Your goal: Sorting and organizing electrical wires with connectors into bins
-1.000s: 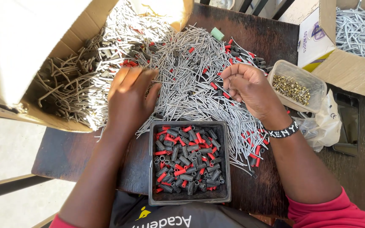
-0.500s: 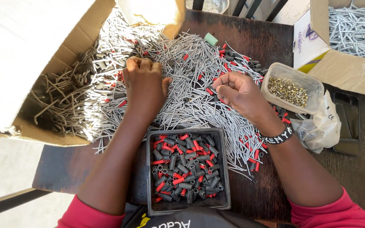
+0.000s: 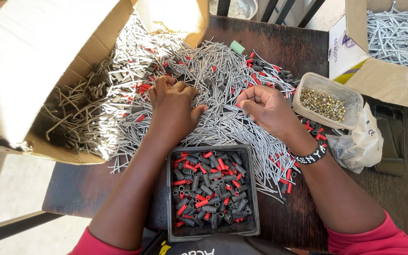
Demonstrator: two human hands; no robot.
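Both hands sit on the grey rod pile (image 3: 223, 118) on the table: left hand (image 3: 173, 101) fingers curled into it, right hand (image 3: 265, 106) pinched shut, can't tell on what, black tray (image 3: 256, 189) of caps just below

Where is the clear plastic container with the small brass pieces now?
In the head view, the clear plastic container sits on the dark wooden table at the right, just beyond the right hand, beside the white plastic bag.
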